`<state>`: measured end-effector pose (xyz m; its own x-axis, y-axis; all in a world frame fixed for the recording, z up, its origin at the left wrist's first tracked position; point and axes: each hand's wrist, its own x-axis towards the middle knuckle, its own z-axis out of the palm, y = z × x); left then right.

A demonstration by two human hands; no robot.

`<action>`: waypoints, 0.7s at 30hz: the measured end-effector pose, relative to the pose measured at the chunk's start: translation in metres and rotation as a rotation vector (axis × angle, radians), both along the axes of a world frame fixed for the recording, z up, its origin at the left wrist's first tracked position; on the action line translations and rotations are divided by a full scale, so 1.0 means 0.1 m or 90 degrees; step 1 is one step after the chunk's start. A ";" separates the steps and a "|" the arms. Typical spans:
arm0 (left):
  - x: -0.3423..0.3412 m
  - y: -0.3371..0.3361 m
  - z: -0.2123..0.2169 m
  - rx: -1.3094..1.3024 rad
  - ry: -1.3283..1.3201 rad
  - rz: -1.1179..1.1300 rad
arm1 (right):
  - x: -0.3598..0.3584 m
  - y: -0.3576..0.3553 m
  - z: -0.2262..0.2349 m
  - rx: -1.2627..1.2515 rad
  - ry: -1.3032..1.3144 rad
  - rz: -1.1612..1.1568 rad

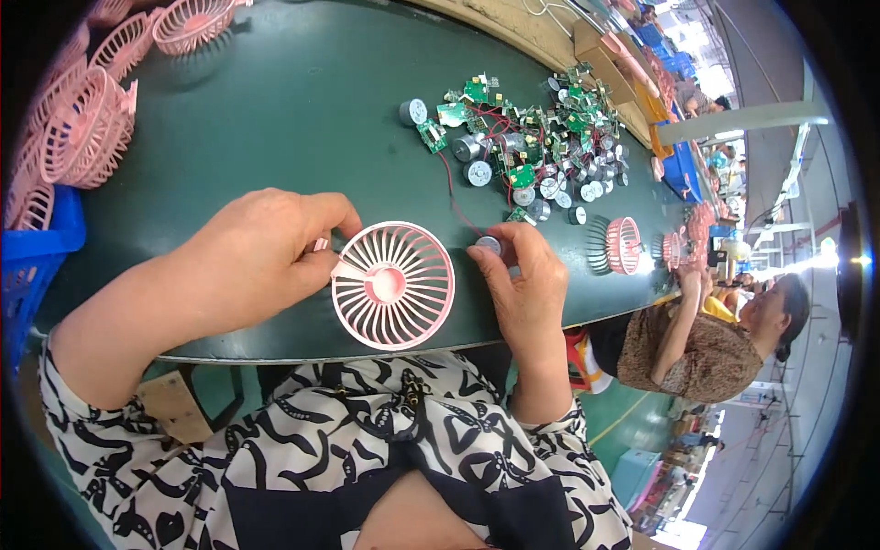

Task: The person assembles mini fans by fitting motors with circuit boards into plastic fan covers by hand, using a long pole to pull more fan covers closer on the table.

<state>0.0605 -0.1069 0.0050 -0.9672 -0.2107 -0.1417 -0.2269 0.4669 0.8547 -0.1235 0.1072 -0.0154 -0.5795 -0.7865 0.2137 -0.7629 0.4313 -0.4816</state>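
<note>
Between the fingers and thumb of my left hand (280,243) is the stem of a pink fan cage (431,302). Its round slatted face lies near the table's front edge, with a round hub cup in the middle. Just to the right, my right hand (527,280) pinches a small silver motor (489,245) between thumb and fingers. A thin red wire (452,188) runs from this motor up to a green circuit board (432,137). That board lies on the table beside another loose motor (413,112).
A pile of motors and green boards (559,137) covers the far right of the dark green table (302,101). Pink fan cages (87,128) are heaped at the left over a blue crate (37,257). Another cage (623,245) stands at right, near a co-worker (697,348).
</note>
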 end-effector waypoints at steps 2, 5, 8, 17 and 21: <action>0.04 0.01 0.01 -0.014 -0.004 0.000 | -0.04 0.00 0.00 -0.008 0.114 0.018; 0.06 0.01 -0.04 -0.027 0.023 0.003 | 0.03 0.02 0.08 0.060 0.083 0.015; 0.05 0.02 -0.09 -0.051 0.052 -0.003 | 0.06 -0.03 0.16 0.000 0.066 0.056; 0.02 0.10 -0.12 -0.086 0.050 0.011 | 0.42 -0.29 0.31 0.030 0.172 0.348; 0.04 0.09 -0.17 -0.123 0.086 0.016 | 0.51 -0.36 0.30 0.054 0.191 0.345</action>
<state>0.0648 -0.0977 -0.0123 -0.9687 -0.2458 0.0334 -0.1307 0.6200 0.7736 -0.0722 0.0712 0.0144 -0.0181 -0.9733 0.2287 -0.9808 -0.0271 -0.1932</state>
